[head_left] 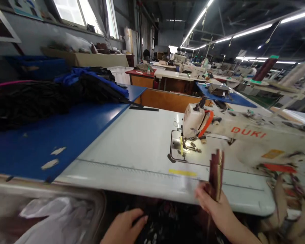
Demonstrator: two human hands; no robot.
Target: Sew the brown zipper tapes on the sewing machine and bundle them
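A dark maroon zipper strip (213,174) with brass-coloured teeth stands up from my right hand (216,205), whose fingers are closed around its lower part. The hand is just over the front edge of the sewing table (139,145), right of centre. Low in the view, my left hand (127,225) is over my dark patterned clothing, its thumb and forefinger a little apart and nothing seen between them. Beyond the zipper is a white sewing machine (226,128) with an orange guard; its lit needle area (189,146) lies ahead of my right hand.
To the left, a blue table (73,135) bears a heap of black pieces (27,105) and blue fabric (81,76). White cloth (56,220) lies in a bin at lower left. Yellow tape (182,173) marks the table front. Straps and fabric (292,203) hang at right.
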